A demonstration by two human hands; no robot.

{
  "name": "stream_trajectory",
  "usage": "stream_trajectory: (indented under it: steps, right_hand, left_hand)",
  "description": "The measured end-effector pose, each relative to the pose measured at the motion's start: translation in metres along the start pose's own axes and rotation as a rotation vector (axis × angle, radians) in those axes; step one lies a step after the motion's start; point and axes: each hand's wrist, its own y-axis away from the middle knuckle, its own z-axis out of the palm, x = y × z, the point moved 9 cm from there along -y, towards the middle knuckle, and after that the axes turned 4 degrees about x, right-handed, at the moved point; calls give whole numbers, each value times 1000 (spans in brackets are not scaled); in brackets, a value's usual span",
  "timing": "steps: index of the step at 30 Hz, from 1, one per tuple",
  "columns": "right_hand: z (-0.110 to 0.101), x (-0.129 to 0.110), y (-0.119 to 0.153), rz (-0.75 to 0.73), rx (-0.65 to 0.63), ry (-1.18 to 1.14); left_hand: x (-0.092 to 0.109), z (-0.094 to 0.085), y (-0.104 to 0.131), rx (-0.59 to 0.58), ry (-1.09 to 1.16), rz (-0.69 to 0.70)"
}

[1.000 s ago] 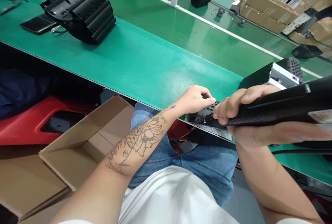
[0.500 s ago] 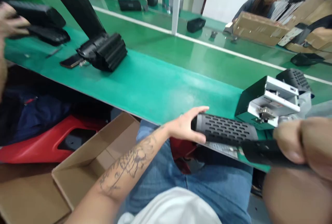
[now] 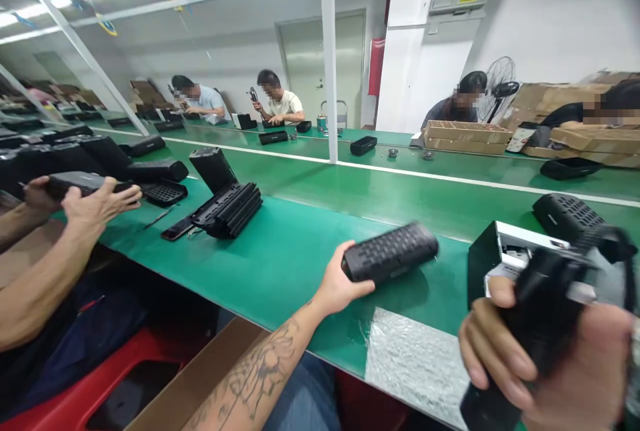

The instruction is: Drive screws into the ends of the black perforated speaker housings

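Observation:
My left hand (image 3: 337, 281) grips one end of a black speaker housing (image 3: 393, 254) with a slotted grille. The housing is tilted just above the green bench (image 3: 290, 244), slightly blurred. Close to the camera, my right hand (image 3: 545, 351) is wrapped round a black electric screwdriver (image 3: 543, 304), its cord looping away at the right. Behind that hand stands a black-and-white box-shaped device (image 3: 483, 261), partly covered. A sheet of clear bubble wrap (image 3: 415, 358) lies at the bench edge between my hands.
Another slotted speaker housing (image 3: 567, 214) sits behind the device. Left of centre are stacked black parts (image 3: 230, 208) beside a phone (image 3: 177, 226). A co-worker's hands (image 3: 97, 208) hold a black part at far left. A white post (image 3: 327, 58) rises mid-bench; an open carton (image 3: 200, 378) stands below.
My view has tilted up. My left hand has lifted the speaker housing away from the bench edge, further over the bench. The screwdriver has come off the housing and turned upright in my right hand.

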Motion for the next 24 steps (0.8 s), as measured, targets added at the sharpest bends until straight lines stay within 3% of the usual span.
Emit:
stream_trajectory:
  steps: [3, 5, 8, 11, 14, 18, 24]
  right_hand:
    - [25, 34, -25, 140, -152, -50]
    - [15, 53, -49, 199, -87, -110]
    - [-13, 79, -75, 262, 40, -191]
    - [-32, 101, -80, 318, 103, -232]
    - [-37, 123, -75, 393, 136, -257]
    - [-35, 138, -74, 464, 184, -280]
    - [-43, 141, -74, 517, 326, -276]
  left_hand:
    - [-4, -7, -74, 315, -29, -13]
    - [-7, 4, -125, 429, -66, -39]
    - [-13, 28, -188, 517, -132, -83]
    - [-22, 54, -228, 506, -205, -90]
    - [-29, 72, -246, 447, -293, -54]
    - [-23, 81, -239, 390, -410, 11]
    - [26, 99, -197, 342, -442, 240]
